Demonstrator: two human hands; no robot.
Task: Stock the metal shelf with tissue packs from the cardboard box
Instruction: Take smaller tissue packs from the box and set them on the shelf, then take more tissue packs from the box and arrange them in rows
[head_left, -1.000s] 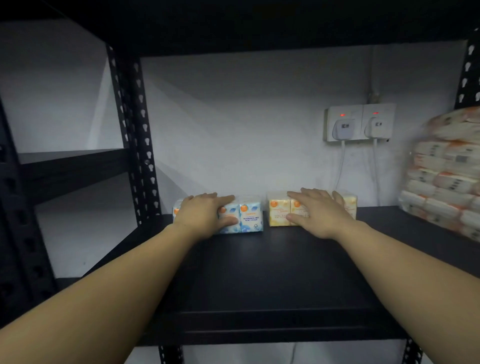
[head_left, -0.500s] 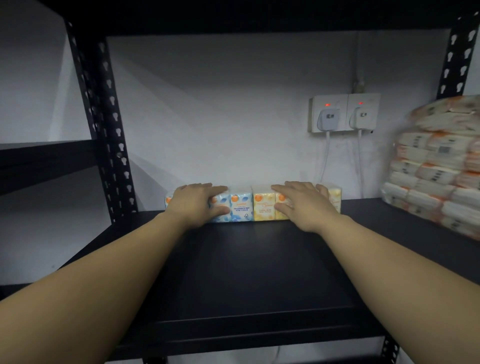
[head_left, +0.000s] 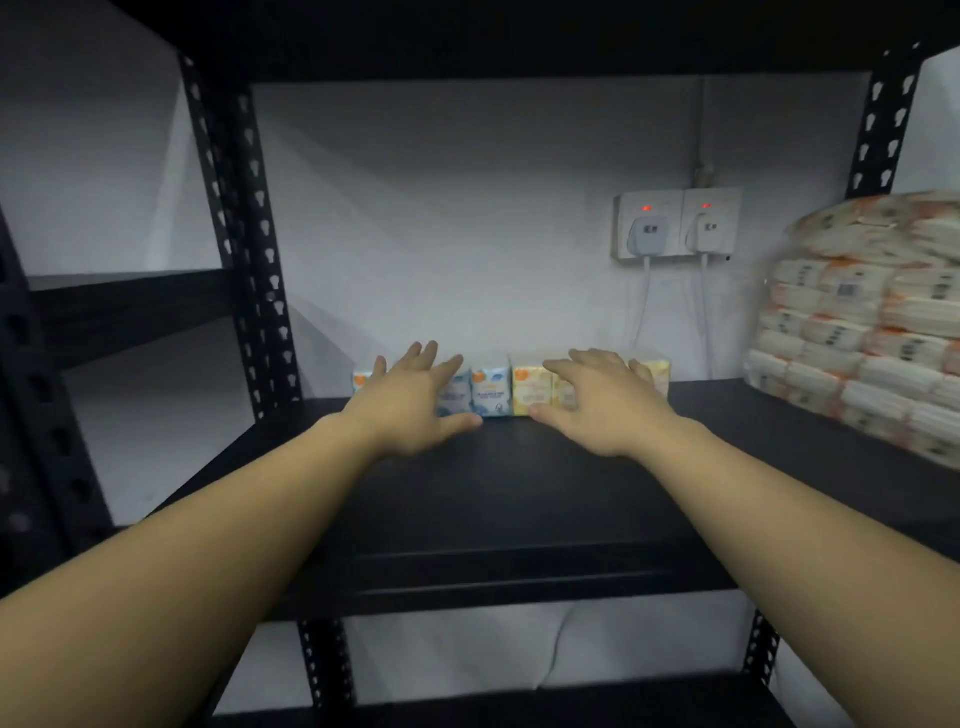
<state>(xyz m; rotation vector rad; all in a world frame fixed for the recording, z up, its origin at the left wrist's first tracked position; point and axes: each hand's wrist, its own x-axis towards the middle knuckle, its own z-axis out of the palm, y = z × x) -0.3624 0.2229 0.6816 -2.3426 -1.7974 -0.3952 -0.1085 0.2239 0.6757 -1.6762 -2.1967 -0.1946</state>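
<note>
A short row of small square tissue packs stands at the back of the black metal shelf board (head_left: 498, 499), against the pale wall: blue-and-white printed tissue packs (head_left: 491, 391) on the left part of the row and pale yellow tissue packs (head_left: 531, 389) on the right part, the two colours touching side by side with no gap between them. The left hand (head_left: 410, 402) is released, its fingers spread and nearly straight, raised in front of the blue packs and hiding some of them; whether its fingertips touch the packs cannot be told. The right hand (head_left: 602, 402) is likewise released, palm down with fingers stretched forward over the yellow packs, its thumb low near the shelf surface at the foot of the row. Both bare forearms reach in from the lower corners of the view. A black perforated upright post (head_left: 254, 270) rises at the left rear of the shelf. On the wall behind, to the right, is a white double wall socket (head_left: 678, 223) with two plugs and two red lights. At the far right of the shelf sits a large clear-wrapped bundle of white-and-orange tissue packs (head_left: 872, 332), well apart from the row.
</note>
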